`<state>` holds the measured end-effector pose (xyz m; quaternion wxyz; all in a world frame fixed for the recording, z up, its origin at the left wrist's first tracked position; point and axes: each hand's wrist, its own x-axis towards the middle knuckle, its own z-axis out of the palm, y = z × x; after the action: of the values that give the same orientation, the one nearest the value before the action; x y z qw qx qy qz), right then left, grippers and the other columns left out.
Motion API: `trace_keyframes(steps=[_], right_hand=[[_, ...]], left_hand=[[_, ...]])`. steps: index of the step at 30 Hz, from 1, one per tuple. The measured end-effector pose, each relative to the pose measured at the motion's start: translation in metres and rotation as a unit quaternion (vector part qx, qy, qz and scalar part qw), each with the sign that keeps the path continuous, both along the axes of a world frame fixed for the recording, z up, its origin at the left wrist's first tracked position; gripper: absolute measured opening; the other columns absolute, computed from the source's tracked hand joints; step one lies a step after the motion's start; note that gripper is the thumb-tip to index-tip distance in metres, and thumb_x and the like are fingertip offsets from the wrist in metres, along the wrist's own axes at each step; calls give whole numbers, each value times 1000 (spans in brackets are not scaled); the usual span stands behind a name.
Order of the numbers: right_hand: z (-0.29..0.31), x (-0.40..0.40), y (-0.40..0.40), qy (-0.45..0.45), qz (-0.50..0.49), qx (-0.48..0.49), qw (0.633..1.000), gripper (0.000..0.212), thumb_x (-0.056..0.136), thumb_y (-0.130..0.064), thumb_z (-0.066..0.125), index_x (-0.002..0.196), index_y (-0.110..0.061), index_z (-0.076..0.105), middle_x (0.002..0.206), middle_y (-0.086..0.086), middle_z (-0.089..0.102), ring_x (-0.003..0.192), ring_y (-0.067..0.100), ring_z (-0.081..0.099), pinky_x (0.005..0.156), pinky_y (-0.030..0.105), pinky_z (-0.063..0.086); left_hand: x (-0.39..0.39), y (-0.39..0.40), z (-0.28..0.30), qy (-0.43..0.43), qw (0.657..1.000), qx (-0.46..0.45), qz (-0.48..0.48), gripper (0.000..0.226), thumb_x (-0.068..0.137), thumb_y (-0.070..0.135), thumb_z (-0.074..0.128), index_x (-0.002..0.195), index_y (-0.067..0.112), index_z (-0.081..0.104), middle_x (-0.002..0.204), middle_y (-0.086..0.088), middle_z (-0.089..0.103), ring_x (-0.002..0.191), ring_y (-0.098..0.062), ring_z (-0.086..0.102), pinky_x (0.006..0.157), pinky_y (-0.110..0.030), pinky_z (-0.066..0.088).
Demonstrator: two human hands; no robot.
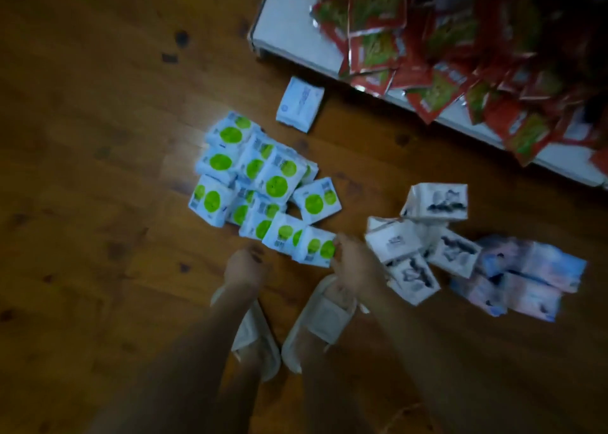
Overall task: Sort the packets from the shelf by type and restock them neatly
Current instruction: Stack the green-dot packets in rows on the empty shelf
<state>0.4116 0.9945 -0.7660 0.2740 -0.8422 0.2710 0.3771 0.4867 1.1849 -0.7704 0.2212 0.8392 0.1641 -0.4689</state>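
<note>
Green pkts point(263, 183), a loose heap on the floor point(82, 170) just ahead of the person's feet. They look light and soft, plastic-wrapped pads w/ some give, prob slick on the faces. My guess: pinch across the short edges or the folded seam, not the flat face, and they'd stack a few at a time w/o slipping.

Right hand point(353, 257) is at the nearest green pkt point(317, 246), at 6 o'clock of the heap, fingers curled at its right edge and seemingly pinching it; blur makes the contact hard to confirm. Left hand point(245, 266) hangs at 7 o'clock of the heap, fingers curled in, nothing visibly in it.

At 3 o'clock, a separate cluster of b/w pkts point(424, 236), boxier, likely a bit stiffer. Touching those further right, blue-pink pkts point(526, 279). One pale pkt point(300, 104) lies alone at 12 o'clock, apart from all.

At 1–2 o'clock the white shelf point(289, 22) carries a messy spill of red sachets point(427, 39), thin foil, prob slippery and crinkly; some overhang the edge.

Slippers point(316, 325) under the hands.
</note>
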Motion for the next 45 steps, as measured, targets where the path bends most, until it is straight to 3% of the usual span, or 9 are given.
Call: trace_keyframes(steps=[6, 11, 14, 19, 24, 29, 36, 40, 45], right_hand=[[-115, 20, 3, -30, 270, 15, 962, 70, 85, -1, 64, 143, -27, 35, 144, 8, 34, 100, 35, 61, 66, 38, 48], [-153, 16, 7, -37, 312, -1, 949, 67, 82, 0, 66, 137, -26, 37, 130, 11, 43, 93, 38, 64, 69, 41, 49], [-158, 15, 7, -55, 304, 2, 951, 56, 85, -1, 63, 131, -24, 42, 122, 11, 45, 87, 36, 63, 67, 39, 47], [-137, 13, -3, -33, 293, 46, 955, 50, 87, -13, 66, 132, -21, 45, 115, 10, 51, 95, 32, 61, 72, 38, 47], [-50, 12, -15, -31, 194, 86, 977, 48, 84, -19, 73, 125, -11, 51, 113, 9, 59, 106, 32, 57, 78, 39, 46], [115, 18, -21, -30, -19, 119, 992, 49, 87, -26, 73, 130, -14, 54, 119, 11, 63, 110, 30, 59, 80, 33, 44], [391, 25, -20, -77, -267, 228, 933, 31, 91, -22, 70, 116, -9, 58, 99, 11, 67, 71, 18, 66, 59, 32, 60], [486, 25, -10, -155, -346, 239, 894, 23, 88, -28, 74, 104, -14, 64, 102, 4, 72, 90, 20, 69, 78, 40, 57], [557, 40, 20, -233, -464, 329, 789, 44, 87, -6, 70, 125, -18, 52, 118, 7, 68, 89, 18, 70, 71, 36, 60]], left_hand=[[-24, -6, -137, 22, 959, 10, 284, 31, 71, 28, 85, 82, 11, 61, 98, -18, 67, 99, -33, 66, 87, -47, 55], [-34, -28, -172, 42, 902, -77, 422, 27, 81, 11, 78, 103, 6, 64, 90, -9, 67, 69, -20, 63, 45, -21, 49], [-40, -29, -183, 51, 862, -116, 491, 38, 80, 7, 78, 114, 4, 62, 102, -11, 69, 79, -24, 67, 58, -33, 54], [-48, -29, -168, 33, 854, -136, 501, 43, 79, 14, 80, 114, 1, 60, 111, -18, 68, 93, -31, 68, 74, -43, 57], [-38, -28, -74, -60, 916, -76, 390, 32, 84, 17, 76, 102, 9, 50, 101, -10, 62, 93, -24, 62, 77, -35, 50], [1, -10, 104, -167, 978, -111, 63, 37, 87, 21, 70, 118, 15, 51, 94, -1, 59, 86, -22, 60, 73, -39, 51], [62, 25, 382, -207, 948, -208, -124, 54, 86, 53, 60, 132, 26, 49, 120, -3, 62, 107, -22, 61, 91, -41, 50], [85, 46, 481, -258, 922, -142, -252, 47, 98, 46, 49, 139, 28, 39, 122, -5, 62, 111, -31, 58, 77, -32, 36], [133, 61, 565, -299, 884, -202, -296, 46, 97, 34, 55, 139, 19, 43, 118, -8, 63, 107, -30, 60, 72, -26, 33]])
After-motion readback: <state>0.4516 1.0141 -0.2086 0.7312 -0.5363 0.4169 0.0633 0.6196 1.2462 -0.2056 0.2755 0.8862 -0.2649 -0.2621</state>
